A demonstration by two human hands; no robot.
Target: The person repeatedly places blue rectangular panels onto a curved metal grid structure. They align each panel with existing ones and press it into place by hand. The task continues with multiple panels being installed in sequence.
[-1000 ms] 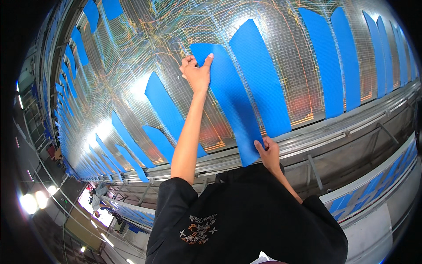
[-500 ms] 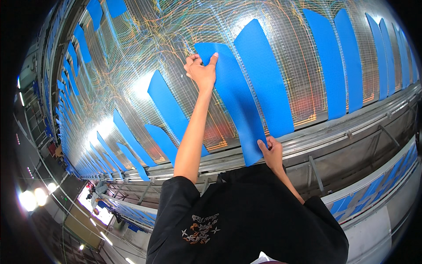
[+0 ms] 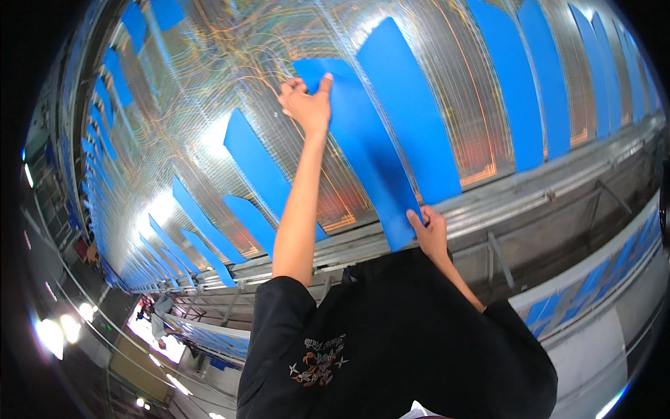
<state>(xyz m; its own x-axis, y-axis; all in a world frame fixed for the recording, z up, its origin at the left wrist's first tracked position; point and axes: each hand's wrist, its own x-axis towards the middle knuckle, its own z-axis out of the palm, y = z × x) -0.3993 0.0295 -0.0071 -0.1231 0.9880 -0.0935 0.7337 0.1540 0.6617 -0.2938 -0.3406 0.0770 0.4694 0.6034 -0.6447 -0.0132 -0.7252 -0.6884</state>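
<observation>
A long blue panel of textured sheet material (image 3: 352,115) lies between my two hands, its far part over the worktop and its near end past the front rail. My left hand (image 3: 307,108) grips its far left edge, the thumb on top and the other fingers curled beside the edge. Down at the near right corner, my right hand (image 3: 430,234) pinches the panel between thumb and fingers. The panel bows slightly along its lower half. Just right of it, a second blue panel (image 3: 408,105) lies flat on the worktop.
The shiny worktop (image 3: 460,91) carries a grid and many coloured lines. More blue panels (image 3: 258,164) lie in rows left and right. A metal rail (image 3: 488,206) runs along the front edge. Another table with blue pieces (image 3: 579,293) stands behind me; a person (image 3: 162,318) is far off at lower left.
The view has shifted, so the worktop and panels sit slightly higher and more to the left. Both hands keep their hold on the same blue panel.
</observation>
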